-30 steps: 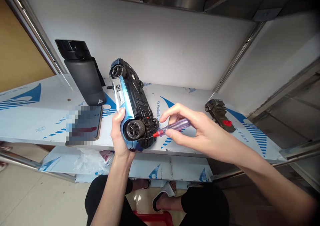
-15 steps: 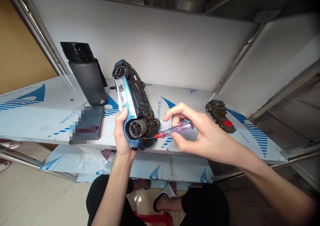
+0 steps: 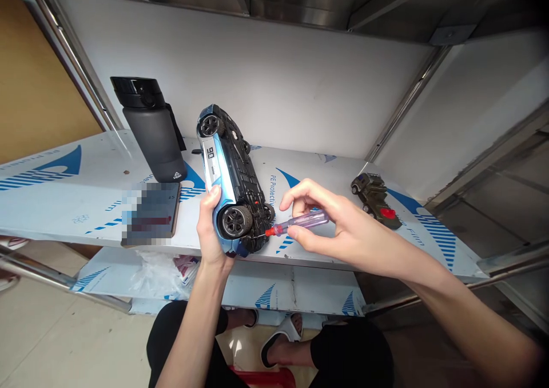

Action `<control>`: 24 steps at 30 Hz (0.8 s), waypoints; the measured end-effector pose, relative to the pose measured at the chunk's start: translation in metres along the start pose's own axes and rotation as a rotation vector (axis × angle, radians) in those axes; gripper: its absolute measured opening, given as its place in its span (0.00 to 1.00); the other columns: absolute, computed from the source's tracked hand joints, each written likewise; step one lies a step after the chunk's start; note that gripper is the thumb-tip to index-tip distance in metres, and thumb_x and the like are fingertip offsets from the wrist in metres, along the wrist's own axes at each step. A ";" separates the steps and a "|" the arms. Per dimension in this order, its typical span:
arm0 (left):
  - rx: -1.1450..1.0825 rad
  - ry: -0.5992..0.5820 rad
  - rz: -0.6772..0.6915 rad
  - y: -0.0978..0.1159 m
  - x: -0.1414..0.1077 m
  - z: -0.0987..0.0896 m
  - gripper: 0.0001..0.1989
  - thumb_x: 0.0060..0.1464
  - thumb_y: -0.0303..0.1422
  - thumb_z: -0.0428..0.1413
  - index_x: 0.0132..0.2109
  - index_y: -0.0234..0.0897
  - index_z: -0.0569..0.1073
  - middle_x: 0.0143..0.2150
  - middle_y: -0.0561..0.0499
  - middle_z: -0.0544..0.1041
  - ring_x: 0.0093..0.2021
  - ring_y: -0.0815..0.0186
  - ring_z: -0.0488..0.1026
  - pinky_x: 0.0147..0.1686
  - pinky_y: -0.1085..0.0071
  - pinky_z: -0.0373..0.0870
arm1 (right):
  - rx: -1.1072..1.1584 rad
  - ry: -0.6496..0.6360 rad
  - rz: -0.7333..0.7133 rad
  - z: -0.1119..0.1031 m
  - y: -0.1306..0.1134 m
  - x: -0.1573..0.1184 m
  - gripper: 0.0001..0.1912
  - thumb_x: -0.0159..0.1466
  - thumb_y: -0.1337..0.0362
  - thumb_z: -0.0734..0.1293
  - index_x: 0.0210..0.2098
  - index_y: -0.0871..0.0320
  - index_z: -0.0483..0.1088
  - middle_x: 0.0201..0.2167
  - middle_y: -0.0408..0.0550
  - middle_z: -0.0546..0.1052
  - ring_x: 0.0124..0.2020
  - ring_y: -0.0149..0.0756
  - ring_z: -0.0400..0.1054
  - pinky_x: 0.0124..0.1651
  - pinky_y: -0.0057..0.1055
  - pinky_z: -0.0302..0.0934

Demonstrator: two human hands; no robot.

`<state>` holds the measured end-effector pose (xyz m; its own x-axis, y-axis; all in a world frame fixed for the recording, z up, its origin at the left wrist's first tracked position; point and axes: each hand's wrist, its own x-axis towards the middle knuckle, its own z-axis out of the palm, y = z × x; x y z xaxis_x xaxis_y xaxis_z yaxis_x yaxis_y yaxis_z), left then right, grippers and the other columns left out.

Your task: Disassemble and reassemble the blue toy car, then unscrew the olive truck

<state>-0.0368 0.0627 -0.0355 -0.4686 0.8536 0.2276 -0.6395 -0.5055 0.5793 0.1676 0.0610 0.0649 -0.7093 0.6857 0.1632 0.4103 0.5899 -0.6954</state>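
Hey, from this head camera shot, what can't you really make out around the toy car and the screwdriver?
Head view, the only one:
- Screwdriver in the right hand: tip too small to tell what it meets on the toy car.
- Toy car: top faces away; left hand covers part of its side.
- Flat device: pixelated, unreadable.
- Red printed packet: partly hidden by a plastic bag.

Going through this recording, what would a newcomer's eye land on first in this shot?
At the centre, the left hand grips a blue model car belly-up. From the right, the right hand brings a purple-handled screwdriver to its underside. Further left on the shelf stands a black water bottle.
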 end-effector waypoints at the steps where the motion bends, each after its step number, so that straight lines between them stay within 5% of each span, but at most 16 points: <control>1: -0.005 -0.004 0.003 0.000 0.000 0.000 0.14 0.66 0.42 0.60 0.48 0.37 0.83 0.45 0.48 0.86 0.54 0.52 0.83 0.53 0.63 0.81 | 0.002 0.000 0.012 0.000 -0.001 0.000 0.10 0.74 0.59 0.69 0.53 0.44 0.69 0.40 0.38 0.71 0.39 0.31 0.66 0.41 0.30 0.58; 3: -0.010 0.002 0.012 0.000 0.000 0.000 0.14 0.65 0.42 0.61 0.48 0.37 0.84 0.45 0.49 0.86 0.53 0.53 0.83 0.53 0.63 0.81 | 0.013 0.020 0.067 0.002 -0.003 0.000 0.04 0.77 0.56 0.66 0.50 0.45 0.70 0.38 0.37 0.72 0.36 0.30 0.65 0.38 0.30 0.56; 7: 0.012 0.032 0.034 0.000 0.000 0.000 0.12 0.64 0.42 0.62 0.44 0.38 0.84 0.44 0.49 0.86 0.50 0.53 0.85 0.52 0.63 0.81 | 0.092 0.034 0.103 0.008 -0.002 0.004 0.16 0.79 0.49 0.59 0.42 0.50 0.70 0.36 0.38 0.74 0.34 0.30 0.63 0.39 0.31 0.56; 13: 0.019 0.018 0.000 0.001 -0.001 0.000 0.14 0.65 0.43 0.61 0.46 0.38 0.83 0.42 0.48 0.86 0.50 0.53 0.84 0.51 0.63 0.81 | 0.043 -0.014 0.050 0.005 -0.003 0.002 0.04 0.78 0.55 0.64 0.49 0.46 0.67 0.30 0.35 0.68 0.32 0.31 0.60 0.38 0.32 0.54; 21: -0.024 0.024 -0.008 -0.001 -0.001 0.000 0.15 0.65 0.42 0.61 0.52 0.38 0.83 0.45 0.48 0.86 0.52 0.53 0.83 0.51 0.64 0.80 | 0.027 0.032 -0.004 -0.002 -0.004 -0.001 0.09 0.73 0.56 0.71 0.51 0.48 0.71 0.47 0.41 0.76 0.46 0.35 0.70 0.50 0.33 0.62; 24: -0.021 0.039 -0.006 -0.001 0.000 -0.001 0.15 0.65 0.42 0.61 0.52 0.38 0.83 0.46 0.49 0.85 0.49 0.56 0.84 0.50 0.66 0.79 | 0.019 0.082 0.126 0.006 -0.005 -0.001 0.13 0.78 0.48 0.62 0.47 0.49 0.71 0.37 0.41 0.75 0.37 0.34 0.68 0.42 0.34 0.60</control>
<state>-0.0369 0.0629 -0.0371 -0.4879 0.8513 0.1933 -0.6548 -0.5033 0.5639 0.1634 0.0549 0.0640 -0.6033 0.7868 0.1299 0.4814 0.4892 -0.7273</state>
